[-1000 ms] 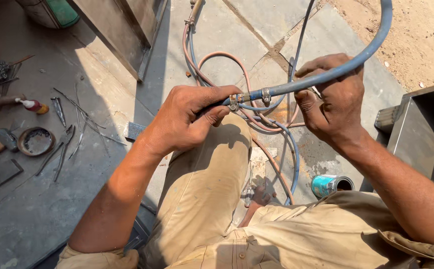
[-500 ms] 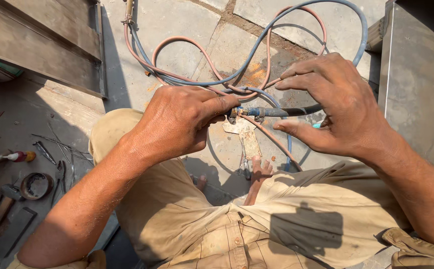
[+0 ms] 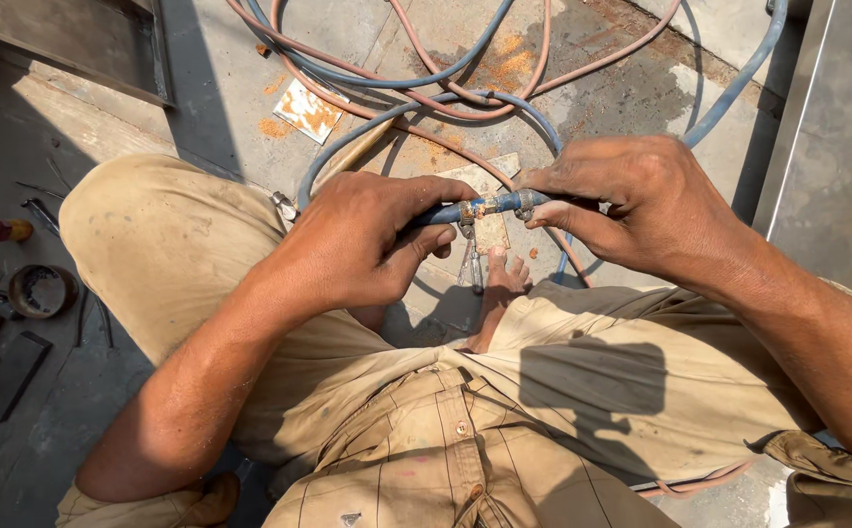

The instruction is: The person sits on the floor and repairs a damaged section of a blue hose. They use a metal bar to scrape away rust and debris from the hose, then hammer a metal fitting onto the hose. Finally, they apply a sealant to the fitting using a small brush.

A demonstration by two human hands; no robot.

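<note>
gripping a blue hose (image 3: 441, 213) above the lap, the left hand (image 3: 362, 240) has its fingers clenched round it. the right hand (image 3: 641, 210) pinches the hose's metal clamp joint (image 3: 499, 205). more hoses (image 3: 426, 78) coil on the floor (image 3: 592, 88).

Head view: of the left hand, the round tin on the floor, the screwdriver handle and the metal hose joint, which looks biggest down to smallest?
1. Left hand, though nearest the camera.
2. Round tin.
3. Screwdriver handle and metal hose joint look alike; unranked.
</note>
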